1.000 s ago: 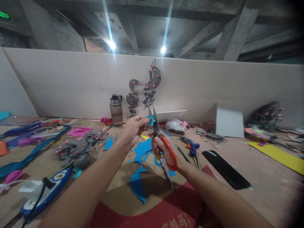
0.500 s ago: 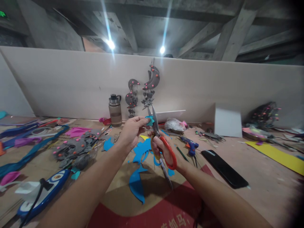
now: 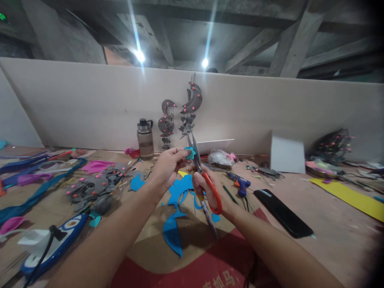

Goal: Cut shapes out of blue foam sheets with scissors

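At 9 o'clock, the left hand (image 3: 167, 165) pinches a small, flat turquoise piece (image 3: 191, 153), its edge lobed, close beside the 2 parted steel blades of the scissors (image 3: 197, 157), which point near 11 o'clock; the right hand (image 3: 207, 193) curls firmly around their red handle.

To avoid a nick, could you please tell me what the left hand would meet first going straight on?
Probably the scissors, just past the teal piece in the left hand, though depth is unclear.
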### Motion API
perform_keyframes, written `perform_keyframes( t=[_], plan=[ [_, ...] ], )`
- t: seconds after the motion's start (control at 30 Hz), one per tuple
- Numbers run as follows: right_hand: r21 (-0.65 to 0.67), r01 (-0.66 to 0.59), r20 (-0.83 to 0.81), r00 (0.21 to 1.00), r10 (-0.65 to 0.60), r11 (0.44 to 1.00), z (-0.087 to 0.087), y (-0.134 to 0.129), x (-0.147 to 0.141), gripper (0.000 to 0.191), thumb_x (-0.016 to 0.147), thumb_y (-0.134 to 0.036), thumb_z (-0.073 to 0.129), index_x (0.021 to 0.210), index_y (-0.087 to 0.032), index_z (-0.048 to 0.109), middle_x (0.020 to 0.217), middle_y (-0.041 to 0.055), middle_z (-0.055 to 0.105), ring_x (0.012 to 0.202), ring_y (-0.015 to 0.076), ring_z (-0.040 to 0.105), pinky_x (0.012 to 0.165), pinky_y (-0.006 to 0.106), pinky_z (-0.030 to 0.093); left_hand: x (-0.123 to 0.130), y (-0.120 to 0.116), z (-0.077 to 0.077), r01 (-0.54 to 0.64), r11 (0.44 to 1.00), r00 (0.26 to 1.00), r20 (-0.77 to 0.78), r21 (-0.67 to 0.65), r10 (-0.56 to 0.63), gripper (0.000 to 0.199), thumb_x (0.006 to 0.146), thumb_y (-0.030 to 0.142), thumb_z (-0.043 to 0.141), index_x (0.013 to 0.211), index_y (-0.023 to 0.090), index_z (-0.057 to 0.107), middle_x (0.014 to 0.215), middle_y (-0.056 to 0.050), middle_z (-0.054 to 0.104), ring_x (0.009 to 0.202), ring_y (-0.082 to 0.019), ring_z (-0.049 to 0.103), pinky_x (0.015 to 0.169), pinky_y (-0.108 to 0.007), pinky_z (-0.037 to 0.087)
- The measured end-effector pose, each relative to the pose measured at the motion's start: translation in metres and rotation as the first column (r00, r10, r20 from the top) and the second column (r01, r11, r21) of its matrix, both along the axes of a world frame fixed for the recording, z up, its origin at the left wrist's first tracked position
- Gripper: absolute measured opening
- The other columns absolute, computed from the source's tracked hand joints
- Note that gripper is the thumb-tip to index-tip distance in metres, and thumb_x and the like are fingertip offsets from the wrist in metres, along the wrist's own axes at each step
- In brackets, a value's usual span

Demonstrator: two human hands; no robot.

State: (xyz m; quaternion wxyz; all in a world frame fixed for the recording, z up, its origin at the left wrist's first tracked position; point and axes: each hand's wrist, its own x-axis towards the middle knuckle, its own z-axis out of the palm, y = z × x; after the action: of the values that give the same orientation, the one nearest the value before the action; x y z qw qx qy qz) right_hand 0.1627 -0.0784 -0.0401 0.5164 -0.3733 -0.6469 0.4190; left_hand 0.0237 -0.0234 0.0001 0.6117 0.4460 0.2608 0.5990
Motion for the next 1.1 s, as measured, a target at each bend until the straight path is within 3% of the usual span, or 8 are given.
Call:
perform_keyframes(
  t=[0.17,0.37,0.8,1.1],
  plan=[
    [0.008,-0.005,-0.004,1.0,0.005,1.0,0.002,-0.001,0.0,0.039,0.086,-0.058,0.055,0.077,-0.023,0.04,0.055,-0.0087,0.036,0.043,0.0077,0.035,0.043,0.023,0.03,-0.003,0.002,0.002,0.015,1.0,1.0,-0.001,0.017,-0.015,0.029,0.052,0.024,0.088,0.063,0.012,0.064,0.063,0.0,0.063,0.054,-0.008,0.055,0.056,-0.021,0.044],
    [-0.004,-0.013,0.033,0.999,0.013,1.0,0.005,-0.001,0.002,0.037,0.086,-0.055,0.057,0.078,-0.022,0.042,0.055,-0.0086,0.038,0.042,0.0073,0.036,0.042,0.023,0.029,-0.014,0.003,0.01,0.018,0.999,0.992,-0.129,0.051,-0.011,0.027,0.052,0.022,0.089,0.059,0.011,0.065,0.06,0.0,0.062,0.052,-0.007,0.055,0.057,-0.021,0.046],
    [0.044,-0.04,0.131,0.991,0.034,0.998,-0.002,0.009,0.01,0.033,0.089,-0.052,0.059,0.081,-0.022,0.046,0.058,-0.0071,0.038,0.047,0.008,0.035,0.045,0.022,0.031,-0.03,0.01,0.013,0.072,0.997,0.967,-0.246,0.037,-0.061,0.028,0.053,0.025,0.089,0.058,0.014,0.064,0.056,0.0,0.06,0.05,-0.009,0.053,0.053,-0.022,0.043],
    [0.001,-0.034,0.173,0.984,0.033,0.999,0.001,0.008,0.01,0.033,0.085,-0.05,0.064,0.096,-0.019,0.06,0.059,-0.0067,0.035,0.049,0.0089,0.034,0.045,0.022,0.028,-0.04,0.014,0.015,0.088,0.995,0.951,-0.301,0.035,-0.074,0.026,0.054,0.021,0.088,0.056,0.013,0.063,0.056,-0.002,0.059,0.05,-0.009,0.053,0.053,-0.022,0.042]
  ],
)
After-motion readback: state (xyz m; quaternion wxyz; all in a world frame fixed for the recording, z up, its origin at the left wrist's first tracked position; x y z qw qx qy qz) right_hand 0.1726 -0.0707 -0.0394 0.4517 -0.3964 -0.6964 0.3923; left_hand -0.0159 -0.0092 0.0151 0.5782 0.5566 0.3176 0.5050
